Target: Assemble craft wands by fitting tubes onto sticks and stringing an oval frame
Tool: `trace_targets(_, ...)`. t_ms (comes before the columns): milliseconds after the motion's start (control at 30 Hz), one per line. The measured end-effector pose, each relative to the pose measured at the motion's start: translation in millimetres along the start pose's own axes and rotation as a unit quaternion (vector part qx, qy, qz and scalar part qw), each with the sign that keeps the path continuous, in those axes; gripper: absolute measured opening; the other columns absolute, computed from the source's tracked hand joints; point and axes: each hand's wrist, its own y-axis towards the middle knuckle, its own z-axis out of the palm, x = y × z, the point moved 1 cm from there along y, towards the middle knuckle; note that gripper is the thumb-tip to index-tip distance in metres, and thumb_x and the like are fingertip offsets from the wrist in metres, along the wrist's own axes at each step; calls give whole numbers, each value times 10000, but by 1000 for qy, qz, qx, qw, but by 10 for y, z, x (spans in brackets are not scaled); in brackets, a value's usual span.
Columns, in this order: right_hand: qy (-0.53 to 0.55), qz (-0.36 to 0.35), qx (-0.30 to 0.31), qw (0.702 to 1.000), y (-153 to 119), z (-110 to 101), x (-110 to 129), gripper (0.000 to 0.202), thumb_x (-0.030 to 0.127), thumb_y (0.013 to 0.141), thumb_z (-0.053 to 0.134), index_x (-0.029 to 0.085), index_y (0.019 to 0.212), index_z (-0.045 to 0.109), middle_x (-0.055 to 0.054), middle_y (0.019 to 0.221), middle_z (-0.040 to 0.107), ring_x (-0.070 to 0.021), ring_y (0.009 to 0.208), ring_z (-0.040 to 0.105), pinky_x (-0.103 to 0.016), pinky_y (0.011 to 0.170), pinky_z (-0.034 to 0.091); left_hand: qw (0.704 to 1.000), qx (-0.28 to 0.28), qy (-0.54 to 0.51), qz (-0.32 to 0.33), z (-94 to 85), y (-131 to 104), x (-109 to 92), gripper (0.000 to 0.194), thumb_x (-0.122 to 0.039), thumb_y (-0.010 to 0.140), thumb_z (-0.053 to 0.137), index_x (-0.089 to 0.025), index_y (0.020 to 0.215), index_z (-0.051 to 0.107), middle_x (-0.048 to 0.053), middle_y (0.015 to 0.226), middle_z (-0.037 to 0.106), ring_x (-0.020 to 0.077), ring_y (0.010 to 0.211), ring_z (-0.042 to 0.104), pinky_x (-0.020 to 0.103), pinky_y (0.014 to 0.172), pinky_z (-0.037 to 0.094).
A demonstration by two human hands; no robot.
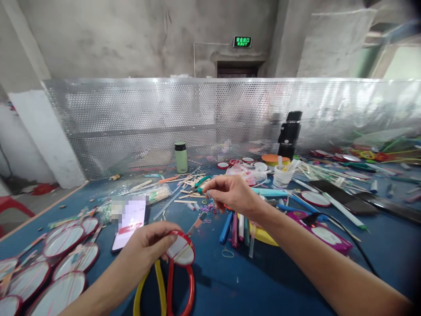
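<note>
My left hand [154, 243] pinches the edge of a small drum-like disc [182, 251] with a white face, a red rim and a flat stick pointing away. Just below it lie red and yellow loop handles [189, 289], partly hidden. My right hand [228, 193] hovers over the middle of the table, thumb and fingers drawn together; anything between them is too small to make out. Close to its fingertips is a green-handled tool [201, 184], with small coloured rubber bands [205, 210] scattered beneath. Pens [234, 230] lie under the right wrist.
Several red-rimmed discs [64, 241] on sticks pile up at left, beside a lit phone [130, 221]. Behind stand a green bottle [180, 158], a white cup [283, 175] and a black bottle [290, 136]. A perforated metal screen [138, 118] closes the back. A purple device [329, 232] with a cable lies right.
</note>
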Motion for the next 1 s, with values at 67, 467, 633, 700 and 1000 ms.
trace_targets(67, 21, -2, 8, 1000, -18, 16, 39, 133, 217, 779, 625, 142, 867, 691, 54, 493, 568, -48, 354, 478, -156, 345, 398, 1000, 6, 9, 2, 15, -26, -27, 263, -390, 794, 642, -167, 899, 733, 41, 739, 667, 149, 634, 543, 239, 579, 435)
trace_targets(467, 39, 178, 321, 929, -217, 369, 201, 135, 218, 707, 710, 133, 811, 723, 73, 537, 554, -16, 359, 402, -126, 316, 313, 992, 123, 2, -8, 103, -129, 5, 716, -279, 807, 615, -186, 1430, 275, -72, 648, 459, 104, 569, 389, 232, 529, 288)
trace_targets(633, -81, 127, 292, 945, -265, 467, 264, 91, 165, 707, 672, 118, 762, 728, 32, 600, 609, -50, 516, 508, -129, 438, 380, 994, 108, 26, 18, 130, -148, 15, 732, -249, 863, 548, -248, 1485, 162, -77, 668, 424, 99, 583, 363, 227, 537, 285)
trace_targets(700, -116, 117, 285, 944, -286, 495, 268, 88, 145, 706, 644, 115, 741, 718, 25, 608, 616, -60, 542, 521, -128, 446, 378, 993, 102, 49, 31, 137, -153, -11, 694, -232, 867, 532, -251, 1477, 203, -77, 667, 399, 99, 587, 352, 224, 538, 287)
trace_targets(1000, -60, 157, 192, 967, -218, 418, 196, 50, 164, 670, 629, 132, 683, 665, 62, 502, 555, -39, 359, 450, -135, 323, 334, 998, -26, 45, 38, -31, -148, -222, 350, -444, 894, 498, -206, 1130, 599, 26, 861, 638, 163, 763, 559, 245, 639, 417)
